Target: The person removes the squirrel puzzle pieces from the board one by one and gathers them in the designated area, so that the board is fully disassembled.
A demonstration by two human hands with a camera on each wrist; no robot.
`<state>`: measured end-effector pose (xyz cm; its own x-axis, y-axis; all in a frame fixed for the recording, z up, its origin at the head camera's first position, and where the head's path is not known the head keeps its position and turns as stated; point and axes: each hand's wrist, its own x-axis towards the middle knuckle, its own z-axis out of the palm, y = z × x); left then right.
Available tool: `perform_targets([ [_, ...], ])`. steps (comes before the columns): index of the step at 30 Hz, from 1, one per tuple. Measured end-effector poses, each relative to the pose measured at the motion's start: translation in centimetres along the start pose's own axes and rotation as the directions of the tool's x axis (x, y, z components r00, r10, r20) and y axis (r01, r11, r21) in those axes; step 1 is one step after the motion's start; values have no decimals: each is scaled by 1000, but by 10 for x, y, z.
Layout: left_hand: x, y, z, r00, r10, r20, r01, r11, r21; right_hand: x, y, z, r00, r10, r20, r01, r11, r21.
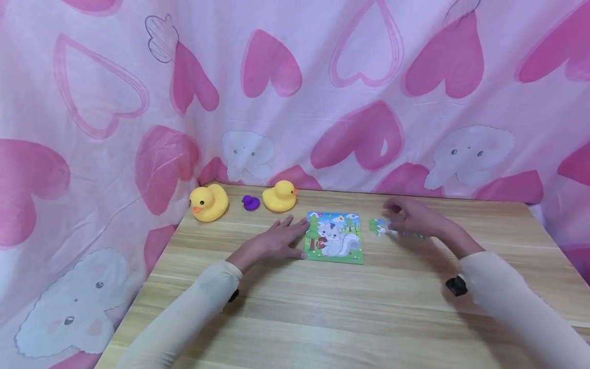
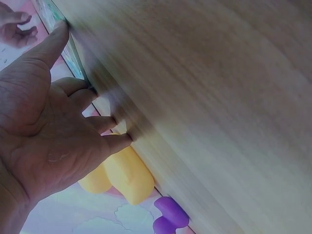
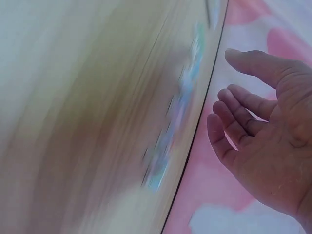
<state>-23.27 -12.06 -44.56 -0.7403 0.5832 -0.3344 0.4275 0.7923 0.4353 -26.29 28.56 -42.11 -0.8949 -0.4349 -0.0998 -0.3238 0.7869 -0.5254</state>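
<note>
Nearest lie the pale sleeves [image 1: 511, 302], stretched over the bench [image 1: 313, 318]. The board [image 1: 338, 236], with its squirrel picture, lies flat on it; the left hand [image 1: 278, 240] is spread, thumb and fingertips at its left edge. Beside the board, the right hand [image 1: 412, 220], half-curled with fingers apart, holds nothing above the pieces [image 1: 377, 225]. The step looks like picking a piece; that calls for lowering and pinching. Farther left stand the ducks [image 1: 279, 197].
</note>
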Motion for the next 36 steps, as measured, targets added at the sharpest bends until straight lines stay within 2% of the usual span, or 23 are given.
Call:
perform_targets([
  [4, 0, 0, 0, 1000, -1, 0, 1, 1000, 0, 17, -24, 15, 1000, -18, 25, 18, 1000, 22],
  [9, -1, 0, 1, 1000, -1, 1, 1, 1000, -1, 34, -52, 39, 996, -77, 47, 75, 997, 32],
  [17, -2, 0, 0, 1000, 22, -8, -22, 999, 23, 50, -85, 70, 986, -156, 53, 145, 975, 169],
  [24, -1, -1, 0, 999, 44, -23, -43, 998, 50, 52, -106, 92, 994, -69, 87, 41, 954, 296],
  [28, -1, -1, 0, 999, 47, -26, -45, 998, 50, 51, -113, 100, 997, -35, 68, 15, 961, 278],
  [36, -1, -3, 2, 999, 33, -23, -32, 998, 46, 53, -118, 110, 998, -59, 6, 57, 983, 174],
])
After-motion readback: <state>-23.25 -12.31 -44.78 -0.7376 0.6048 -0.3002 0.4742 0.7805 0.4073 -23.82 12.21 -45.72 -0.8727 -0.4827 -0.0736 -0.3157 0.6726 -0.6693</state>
